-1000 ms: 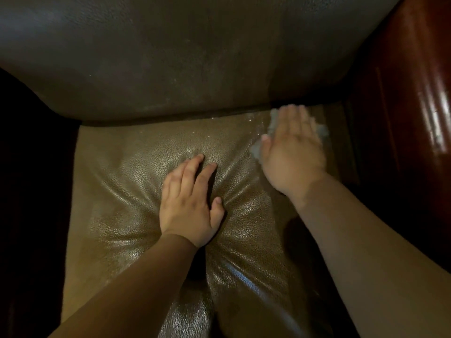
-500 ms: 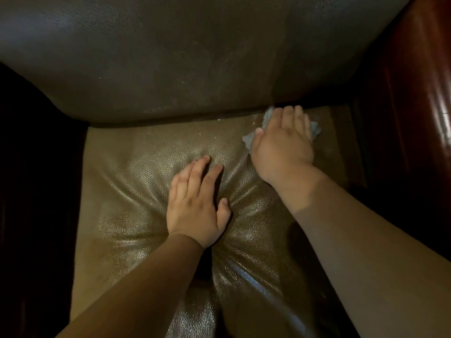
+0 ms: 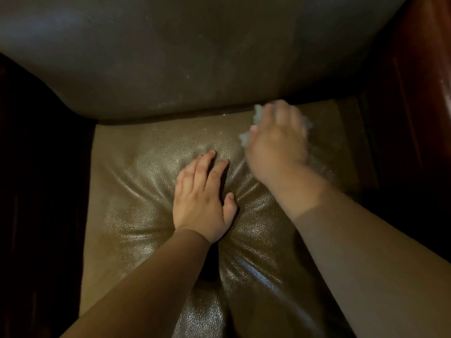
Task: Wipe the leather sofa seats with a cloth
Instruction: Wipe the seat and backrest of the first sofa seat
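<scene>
A brown leather seat cushion fills the middle of the head view, below the dark leather backrest. My left hand lies flat on the cushion's middle, fingers straight, and dents the leather. My right hand presses a pale grey cloth onto the cushion's far right part, close to the backrest seam. The hand is blurred and covers most of the cloth; only bits show at its left and right edges.
A glossy reddish wooden armrest rises along the right side. Another dark armrest borders the cushion on the left. The seam between seat and backrest runs just beyond my right fingers.
My right hand has slid the cloth a little leftward along the back of the seat. The left hand stays pressed on the cushion.
</scene>
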The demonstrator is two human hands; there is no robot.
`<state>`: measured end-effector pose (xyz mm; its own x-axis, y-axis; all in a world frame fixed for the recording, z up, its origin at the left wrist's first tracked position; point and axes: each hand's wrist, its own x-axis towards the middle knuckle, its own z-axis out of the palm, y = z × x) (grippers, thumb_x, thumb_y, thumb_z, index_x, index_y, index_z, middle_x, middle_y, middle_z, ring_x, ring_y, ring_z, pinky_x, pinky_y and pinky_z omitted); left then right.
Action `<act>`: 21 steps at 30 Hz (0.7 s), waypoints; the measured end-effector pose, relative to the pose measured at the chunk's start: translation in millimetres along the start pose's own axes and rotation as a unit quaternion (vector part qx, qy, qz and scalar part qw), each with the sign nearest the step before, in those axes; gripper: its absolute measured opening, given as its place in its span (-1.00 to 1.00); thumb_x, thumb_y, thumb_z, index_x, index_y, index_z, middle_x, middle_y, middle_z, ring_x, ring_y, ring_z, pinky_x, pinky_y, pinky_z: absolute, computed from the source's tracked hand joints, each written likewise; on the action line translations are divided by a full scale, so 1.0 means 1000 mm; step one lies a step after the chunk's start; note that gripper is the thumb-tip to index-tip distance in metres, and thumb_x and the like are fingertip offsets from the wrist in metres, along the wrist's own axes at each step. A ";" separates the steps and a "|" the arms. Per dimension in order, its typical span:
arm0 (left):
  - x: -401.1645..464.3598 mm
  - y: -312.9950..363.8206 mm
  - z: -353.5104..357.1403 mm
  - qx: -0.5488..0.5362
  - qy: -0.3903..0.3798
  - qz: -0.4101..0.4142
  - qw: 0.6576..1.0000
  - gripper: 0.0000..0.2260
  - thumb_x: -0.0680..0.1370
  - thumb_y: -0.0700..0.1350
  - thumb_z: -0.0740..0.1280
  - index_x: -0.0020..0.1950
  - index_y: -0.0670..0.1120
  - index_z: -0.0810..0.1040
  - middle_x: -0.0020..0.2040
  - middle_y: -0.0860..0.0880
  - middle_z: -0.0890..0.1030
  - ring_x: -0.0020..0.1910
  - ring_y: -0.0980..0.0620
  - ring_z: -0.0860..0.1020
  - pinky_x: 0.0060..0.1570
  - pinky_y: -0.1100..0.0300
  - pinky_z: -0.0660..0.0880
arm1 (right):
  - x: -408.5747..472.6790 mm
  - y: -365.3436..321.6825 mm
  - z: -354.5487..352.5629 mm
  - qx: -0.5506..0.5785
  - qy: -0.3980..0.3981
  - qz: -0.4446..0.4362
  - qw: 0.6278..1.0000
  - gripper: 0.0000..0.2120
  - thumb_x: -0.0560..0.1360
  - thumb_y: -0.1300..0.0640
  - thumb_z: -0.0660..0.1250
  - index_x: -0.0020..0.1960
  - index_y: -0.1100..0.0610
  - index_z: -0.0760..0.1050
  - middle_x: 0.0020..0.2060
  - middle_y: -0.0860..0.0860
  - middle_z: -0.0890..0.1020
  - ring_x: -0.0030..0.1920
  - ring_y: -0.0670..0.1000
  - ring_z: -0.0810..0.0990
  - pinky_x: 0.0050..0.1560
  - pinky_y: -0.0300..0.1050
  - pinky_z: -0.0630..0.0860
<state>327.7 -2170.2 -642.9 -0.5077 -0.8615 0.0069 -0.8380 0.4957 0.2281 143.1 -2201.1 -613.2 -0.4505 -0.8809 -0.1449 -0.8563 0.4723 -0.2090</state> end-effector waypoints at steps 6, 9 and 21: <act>0.000 0.000 -0.001 -0.011 0.000 -0.002 1.000 -0.41 0.53 0.13 0.24 0.54 -0.03 0.41 0.58 -0.08 0.35 0.55 -0.17 0.27 0.57 -0.09 0.09 | -0.002 -0.008 -0.006 -0.008 -0.106 -0.172 0.979 -0.41 0.73 -0.06 0.00 0.69 0.13 0.02 0.67 0.04 0.10 0.66 0.07 0.02 0.62 0.02 -0.07; -0.001 -0.001 -0.002 -0.021 0.005 -0.003 1.000 -0.42 0.53 0.13 0.24 0.55 0.00 0.40 0.59 -0.07 0.35 0.55 -0.17 0.28 0.58 -0.12 0.12 | -0.002 0.044 -0.021 -0.061 -0.085 -0.124 0.987 -0.42 0.71 -0.04 -0.07 0.69 0.12 0.06 0.66 0.06 0.14 0.66 0.09 0.07 0.63 0.04 0.01; -0.002 0.000 -0.004 -0.049 0.014 -0.005 0.999 -0.42 0.53 0.12 0.26 0.50 -0.12 0.43 0.57 -0.09 0.39 0.54 -0.17 0.31 0.58 -0.12 0.17 | -0.023 0.006 -0.014 -0.025 -0.103 -0.223 0.969 -0.41 0.72 -0.02 -0.04 0.69 0.15 0.01 0.68 0.06 0.05 0.68 0.06 -0.05 0.66 -0.01 -0.15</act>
<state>329.5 -2169.0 -639.3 -0.4928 -0.8696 0.0312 -0.8186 0.4754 0.3223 144.6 -2178.1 -597.4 0.0226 -0.9700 -0.2419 -0.9677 0.0395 -0.2491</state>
